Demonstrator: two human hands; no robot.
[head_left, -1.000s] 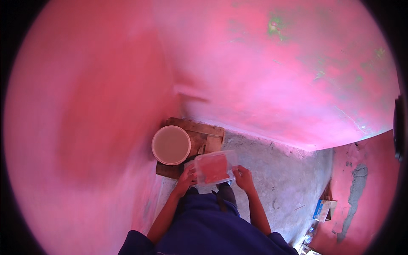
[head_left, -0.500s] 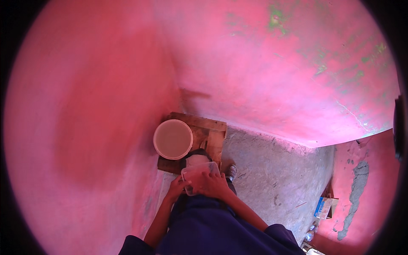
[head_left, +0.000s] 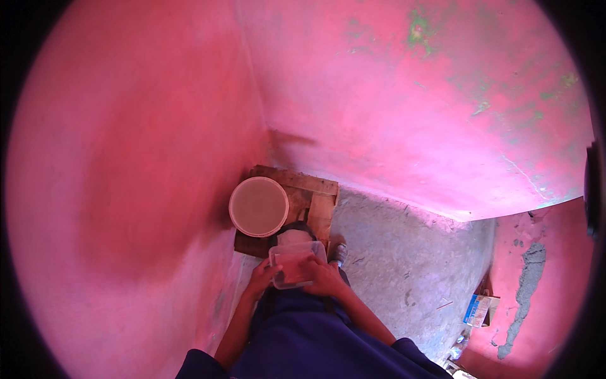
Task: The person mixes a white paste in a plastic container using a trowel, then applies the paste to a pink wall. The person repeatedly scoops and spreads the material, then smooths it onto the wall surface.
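Observation:
A clear rectangular plastic container point(head_left: 285, 250) is held in front of my body, with something reddish showing inside or through it. My left hand point(head_left: 262, 278) grips its left side, the fingertips over the rim. My right hand point(head_left: 323, 278) is at its right side, the fingers bent over the edge and reaching across the inside; whether they pinch anything in there is hidden. Just beyond the container is a dark-rimmed thing with a pale middle point(head_left: 294, 236), partly covered. A round pale bucket point(head_left: 258, 206) stands beyond it to the left.
Bucket and dark-rimmed thing are on a low wooden platform point(head_left: 323, 215) in the corner of the pink walls point(head_left: 379, 114). My shoe point(head_left: 341, 253) is on the grey concrete floor point(head_left: 410, 271) to the right. A blue and white cardboard box point(head_left: 480, 309) lies by the right wall.
My right hand has drawn back to the right, from across the middle of the container to its right edge, so more of the inside shows. The left hand keeps its grip.

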